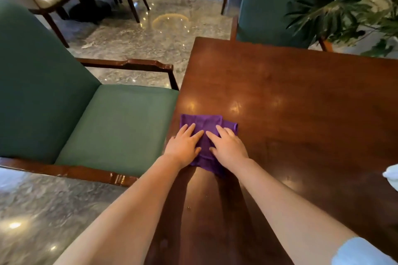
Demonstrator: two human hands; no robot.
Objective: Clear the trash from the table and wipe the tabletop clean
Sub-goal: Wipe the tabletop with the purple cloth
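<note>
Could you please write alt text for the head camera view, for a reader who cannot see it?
A person's left hand and right hand press flat on a folded purple cloth near the left edge of a glossy dark brown wooden table. A green upholstered wooden armchair stands beside that edge.

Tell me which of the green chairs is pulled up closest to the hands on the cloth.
The green armchair left of the table, its seat meeting the table edge beside the left hand. The other green chair stands at the table's far end.
</note>
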